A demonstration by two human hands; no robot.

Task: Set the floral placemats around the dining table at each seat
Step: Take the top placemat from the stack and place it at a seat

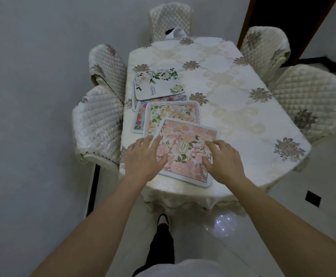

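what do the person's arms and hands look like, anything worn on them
The left arm and right arm are bare, with no sleeves in view. The left hand and right hand show no gloves, rings, watch or bracelet.

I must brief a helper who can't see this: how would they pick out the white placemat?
On the cloth-covered dining table, a line of overlapping placemats runs along the left side. The white placemat lies at its far end. Unlike the pink and orange flowered ones, it is mostly white, with green leaves at the corners and the word Beautiful.
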